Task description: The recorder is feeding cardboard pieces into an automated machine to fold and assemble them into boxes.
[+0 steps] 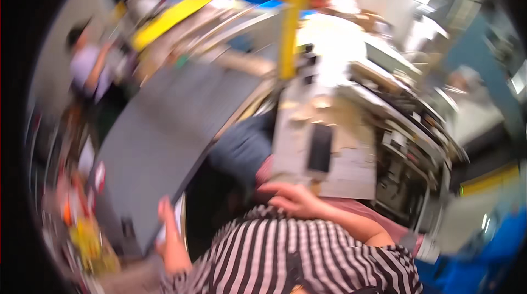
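Observation:
The picture is smeared by motion. My left hand [171, 233] is at the near edge of a large dark grey tabletop [159, 129], its fingers straight and pointing away from me. Whether it touches that edge I cannot tell. Beside it shows a white strip [180, 214], too blurred to name. My right hand [295, 199] hovers in front of my striped shirt, with loosely bent, parted fingers and nothing visible in them. It is nearest to the front of a pale work table [351, 170], on which lies a dark rectangular block [320, 147].
A yellow post [292, 25] rises between the two tables. At the far left another person [90, 69] stands. Machinery [403, 146] lines the right side of the pale table. Blue-grey cloth [241, 148] hangs between the tables. Blurred yellow and orange items [88, 239] lie lower left.

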`<move>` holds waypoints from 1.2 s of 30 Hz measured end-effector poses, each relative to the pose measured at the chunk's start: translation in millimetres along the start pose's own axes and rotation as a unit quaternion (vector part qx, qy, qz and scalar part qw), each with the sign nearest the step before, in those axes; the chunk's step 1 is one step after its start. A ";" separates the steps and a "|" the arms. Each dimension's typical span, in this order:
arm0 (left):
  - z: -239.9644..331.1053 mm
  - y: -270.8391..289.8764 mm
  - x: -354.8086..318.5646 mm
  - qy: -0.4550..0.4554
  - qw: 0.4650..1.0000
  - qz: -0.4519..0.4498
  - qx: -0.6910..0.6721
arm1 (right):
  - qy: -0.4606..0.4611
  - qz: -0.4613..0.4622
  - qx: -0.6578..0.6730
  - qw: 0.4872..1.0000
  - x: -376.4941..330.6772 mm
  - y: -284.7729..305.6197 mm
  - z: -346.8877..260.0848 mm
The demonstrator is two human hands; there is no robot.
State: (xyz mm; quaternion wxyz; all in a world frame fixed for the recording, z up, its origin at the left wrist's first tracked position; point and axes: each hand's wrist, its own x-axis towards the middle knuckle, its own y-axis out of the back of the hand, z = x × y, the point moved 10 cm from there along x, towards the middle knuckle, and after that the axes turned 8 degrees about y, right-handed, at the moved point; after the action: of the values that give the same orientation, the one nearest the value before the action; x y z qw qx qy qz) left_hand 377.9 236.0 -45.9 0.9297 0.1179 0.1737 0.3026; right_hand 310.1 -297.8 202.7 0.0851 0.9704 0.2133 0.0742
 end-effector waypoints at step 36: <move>57.2 -3.8 222.0 -0.056 0.979 -0.164 0.110 | 0.055 0.067 -0.080 0.993 137.1 -46.2 -27.0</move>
State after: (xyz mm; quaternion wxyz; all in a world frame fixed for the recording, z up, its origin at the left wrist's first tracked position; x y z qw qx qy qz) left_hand 570.3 360.4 -50.8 0.9563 0.2059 0.1703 0.1185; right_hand 409.9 -194.4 234.6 0.1453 0.9671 0.1457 0.1496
